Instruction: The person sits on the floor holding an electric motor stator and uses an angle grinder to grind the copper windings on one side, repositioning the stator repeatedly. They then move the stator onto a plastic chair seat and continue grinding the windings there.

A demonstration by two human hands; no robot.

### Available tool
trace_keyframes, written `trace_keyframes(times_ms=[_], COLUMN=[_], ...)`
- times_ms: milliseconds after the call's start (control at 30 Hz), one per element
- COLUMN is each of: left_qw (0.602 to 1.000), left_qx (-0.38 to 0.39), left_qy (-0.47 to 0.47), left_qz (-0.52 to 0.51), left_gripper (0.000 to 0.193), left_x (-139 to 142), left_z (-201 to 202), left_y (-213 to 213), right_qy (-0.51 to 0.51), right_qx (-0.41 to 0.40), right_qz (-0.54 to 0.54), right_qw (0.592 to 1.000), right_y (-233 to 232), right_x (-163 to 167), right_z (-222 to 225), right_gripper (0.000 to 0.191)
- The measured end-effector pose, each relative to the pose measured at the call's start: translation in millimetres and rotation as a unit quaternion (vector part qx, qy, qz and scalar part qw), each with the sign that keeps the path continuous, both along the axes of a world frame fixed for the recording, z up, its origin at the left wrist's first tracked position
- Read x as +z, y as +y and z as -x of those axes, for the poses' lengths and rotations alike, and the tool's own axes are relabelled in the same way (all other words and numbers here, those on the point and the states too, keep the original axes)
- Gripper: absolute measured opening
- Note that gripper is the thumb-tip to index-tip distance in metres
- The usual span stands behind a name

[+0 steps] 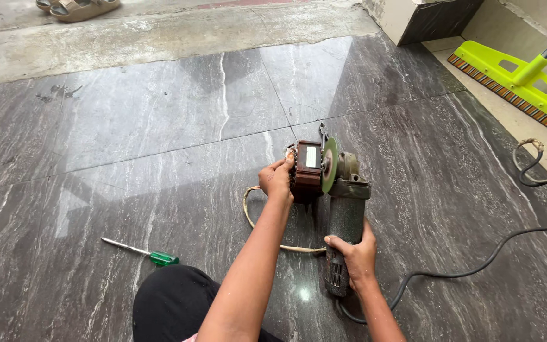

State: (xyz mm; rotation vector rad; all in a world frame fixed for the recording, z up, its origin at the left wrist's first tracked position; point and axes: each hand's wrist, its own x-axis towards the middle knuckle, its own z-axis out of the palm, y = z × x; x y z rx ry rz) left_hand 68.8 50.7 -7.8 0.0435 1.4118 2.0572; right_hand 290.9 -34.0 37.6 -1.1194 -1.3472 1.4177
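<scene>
Looking down, we see a big dark stone floor (159, 114) with white streaks, shiny in places. Far off on the right lies a bright green floor wiper (514, 82) on a paler strip. A long black cord (476, 266) runs across the floor from the right to the back end of the grinder.

The grinder (344, 215) lies on the floor in front of us, grey and dusty, with its round disc (330, 164) standing on edge. Our right hand (354, 253) is wrapped tight around the grinder's body near the back — fingers closed on it.

Just left of the disc sits a brown motor block (307, 172) with a small white sticker on its side. It touches the disc or is very close to it; we cannot tell which. Our left hand (276, 179) grips the block from the left side, fingers curled around it. A thin pale wire (254, 221) loops on the floor below it.

Down on the left, well apart from the hands, lies a small screwdriver (140, 252) with a green handle.
</scene>
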Motion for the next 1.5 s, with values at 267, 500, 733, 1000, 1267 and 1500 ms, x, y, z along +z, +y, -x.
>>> trace_keyframes(times_ms=[267,500,733,1000,1267,1500], left_qw=[0.997,0.995,0.997,0.999,0.993,0.994], left_qx=[0.026,0.012,-0.021,-0.015,0.027,-0.009], left_qy=[0.048,0.046,0.056,0.046,0.073,0.084], left_qz=[0.052,0.086,0.045,-0.011,0.085,0.074], left_gripper=[0.030,0.029,0.027,0.026,0.029,0.031], left_x=[14.0,11.7,10.6,6.7,11.8,4.1], left_z=[-2.7,-14.2,-22.4,-19.1,-18.5,-16.2], left_y=[4.4,-7.9,-15.7,0.5,4.4,7.7], right_qy=[-0.001,-0.003,-0.011,0.005,-0.003,-0.009], right_qx=[0.018,0.016,-0.003,-0.008,-0.005,-0.013], right_qz=[0.039,0.028,0.039,0.053,0.025,0.015], right_qw=[0.999,0.999,0.999,0.999,1.000,1.000], right_y=[3.0,-3.2,-9.6,-2.5,5.0,5.8], right_x=[3.6,3.0,5.5,6.7,-2.1,-4.4], right_z=[-1.6,-6.6,-9.4,-7.5,-9.5,-11.2], right_gripper=[0.050,0.052,0.056,0.052,0.054,0.054])
